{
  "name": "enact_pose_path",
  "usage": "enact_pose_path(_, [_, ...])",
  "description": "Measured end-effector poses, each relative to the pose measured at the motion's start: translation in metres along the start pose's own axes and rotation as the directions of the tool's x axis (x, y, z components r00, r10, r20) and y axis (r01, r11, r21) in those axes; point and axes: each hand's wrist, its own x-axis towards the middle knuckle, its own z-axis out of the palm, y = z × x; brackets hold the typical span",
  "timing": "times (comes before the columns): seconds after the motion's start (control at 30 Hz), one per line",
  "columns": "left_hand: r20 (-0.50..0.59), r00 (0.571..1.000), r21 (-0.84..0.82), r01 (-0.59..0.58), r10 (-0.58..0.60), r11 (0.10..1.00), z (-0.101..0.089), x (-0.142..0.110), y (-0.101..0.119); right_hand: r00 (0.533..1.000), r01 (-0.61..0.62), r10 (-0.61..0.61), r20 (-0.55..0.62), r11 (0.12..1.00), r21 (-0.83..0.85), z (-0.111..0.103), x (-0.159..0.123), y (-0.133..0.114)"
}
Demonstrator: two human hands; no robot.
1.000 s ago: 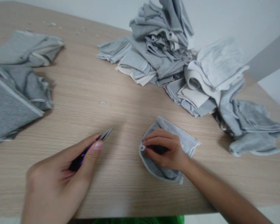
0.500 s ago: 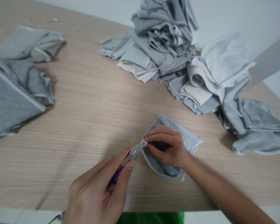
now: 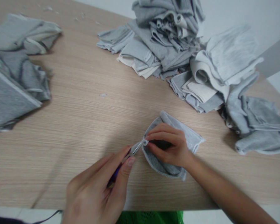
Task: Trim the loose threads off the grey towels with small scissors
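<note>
The grey cloth piece (image 3: 164, 169) lies on the near part of the tabletop (image 3: 72, 121), right of centre. It looks light, soft and limp, likely to sag or crease rather than slip or break; the small rolled edge (image 3: 145, 142) at its left seems the firmest place to pinch. The right hand (image 3: 178, 146) has thumb and fingers narrowed on the cloth just beside that roll. The left hand (image 3: 95, 186) is closed around metal-tipped snips (image 3: 137, 148), their tips touching the roll; whether the blades are fully together is hard to tell.

The wood-grained surface carries a heaped cloth pile (image 3: 163, 53) at the far side, more folded cloth at left (image 3: 9, 84) and a small pale scrap (image 3: 103, 95). Beyond stands a pale wall (image 3: 268, 21); something green (image 3: 154, 217) shows below the near edge
</note>
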Motion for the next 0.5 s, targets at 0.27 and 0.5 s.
enact_pose_path(0.27, [0.002,1.0,-0.008,-0.001,0.001,1.0,-0.0027,-0.0012,0.0005,1.0,-0.006,0.006,0.004,1.0,-0.002,-0.0005,0.0002,-0.0008])
enact_pose_path(0.5, [0.03,1.0,-0.013,0.0,0.001,1.0,-0.0032,-0.0024,-0.0009,1.0,-0.012,0.012,-0.001,1.0,0.002,-0.0003,-0.0005,-0.0002])
